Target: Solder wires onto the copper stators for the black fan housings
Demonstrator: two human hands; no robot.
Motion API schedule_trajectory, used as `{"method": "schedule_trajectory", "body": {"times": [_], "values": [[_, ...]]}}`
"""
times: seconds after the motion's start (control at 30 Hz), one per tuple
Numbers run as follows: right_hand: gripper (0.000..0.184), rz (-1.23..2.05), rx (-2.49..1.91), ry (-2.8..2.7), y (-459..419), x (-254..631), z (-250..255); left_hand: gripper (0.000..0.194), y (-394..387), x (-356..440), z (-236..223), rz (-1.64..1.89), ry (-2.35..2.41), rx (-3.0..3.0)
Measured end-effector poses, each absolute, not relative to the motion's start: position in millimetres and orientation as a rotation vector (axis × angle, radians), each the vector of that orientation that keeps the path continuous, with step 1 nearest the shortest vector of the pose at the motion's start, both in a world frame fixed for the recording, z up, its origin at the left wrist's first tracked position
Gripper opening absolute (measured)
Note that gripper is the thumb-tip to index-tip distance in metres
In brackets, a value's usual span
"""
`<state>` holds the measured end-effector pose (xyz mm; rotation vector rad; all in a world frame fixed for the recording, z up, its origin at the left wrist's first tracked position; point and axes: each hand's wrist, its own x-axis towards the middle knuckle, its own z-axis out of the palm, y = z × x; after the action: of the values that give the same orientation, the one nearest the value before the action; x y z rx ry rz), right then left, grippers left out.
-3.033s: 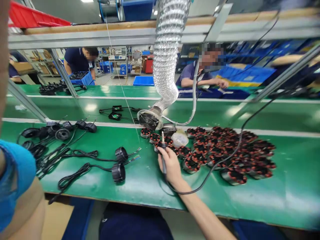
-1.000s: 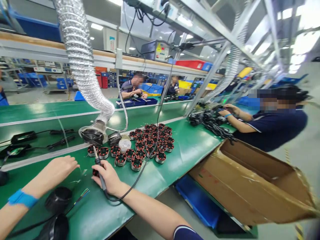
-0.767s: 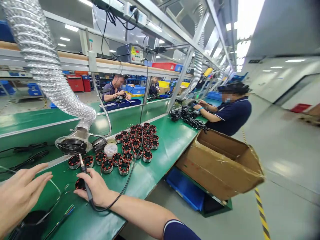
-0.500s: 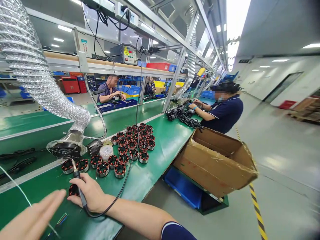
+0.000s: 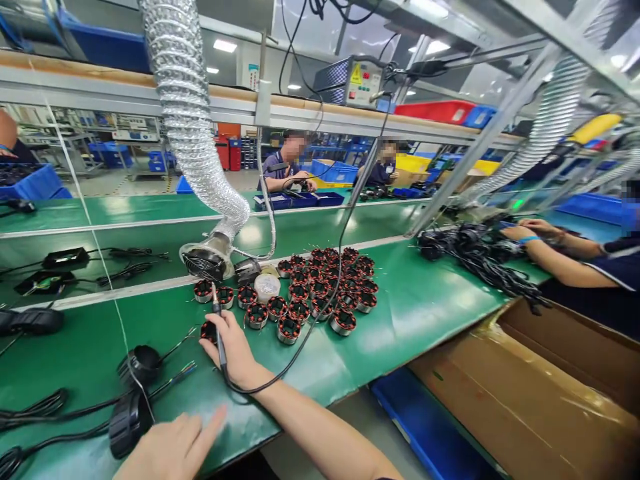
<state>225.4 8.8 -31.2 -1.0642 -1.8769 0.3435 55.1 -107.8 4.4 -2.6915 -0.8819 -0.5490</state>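
The right hand [image 5: 233, 350] is clenched on a soldering iron [image 5: 219, 347], its long axis pointing away from the operator, tip toward a fume-extractor intake [image 5: 205, 261] and between wound stators [image 5: 257, 313] on the green desk [image 5: 415, 313]. The left hand [image 5: 170, 450], released and empty, lies just beside a black cable connector [image 5: 129, 423].

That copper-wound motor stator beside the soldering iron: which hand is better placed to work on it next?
Probably the right hand: it holds the black-handled soldering iron, with its fingers beside the copper-wound stator. The left hand is open and farther off, near a black round-capped cable.
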Motion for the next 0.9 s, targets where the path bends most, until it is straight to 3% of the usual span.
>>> {"method": "schedule_trajectory", "body": {"times": [0.1, 0.23, 0.37, 0.5, 0.7, 0.9], "values": [[0.05, 0.357, -1.059, -1.869, 8.4, 225.0, -31.9, 0.039, -75.4, 41.6, 32.0, -0.757, -1.362, -2.6], [0.05, 0.397, -1.025, -1.847, 7.9, 227.0, -29.0, 0.045, 4.1, 26.9, 70.9, -0.614, -1.865, -2.647], [0.053, 0.42, -0.998, -1.835, 8.7, 229.3, -26.8, 0.047, 62.2, 31.2, 72.8, -0.382, -1.929, -3.017], [0.056, 0.446, -0.98, -1.831, 10.5, 229.8, -26.8, 0.038, 70.6, 39.7, 61.2, -0.159, -1.905, -3.303], [0.056, 0.517, -0.961, -1.83, 11.4, 230.9, -23.3, 0.032, 64.6, 38.5, 61.0, -0.17, -1.92, -3.308], [0.056, 0.577, -0.908, -1.82, 12.9, 232.4, -21.6, 0.043, 75.3, 43.3, 53.7, -0.287, -2.05, -3.403]]}}
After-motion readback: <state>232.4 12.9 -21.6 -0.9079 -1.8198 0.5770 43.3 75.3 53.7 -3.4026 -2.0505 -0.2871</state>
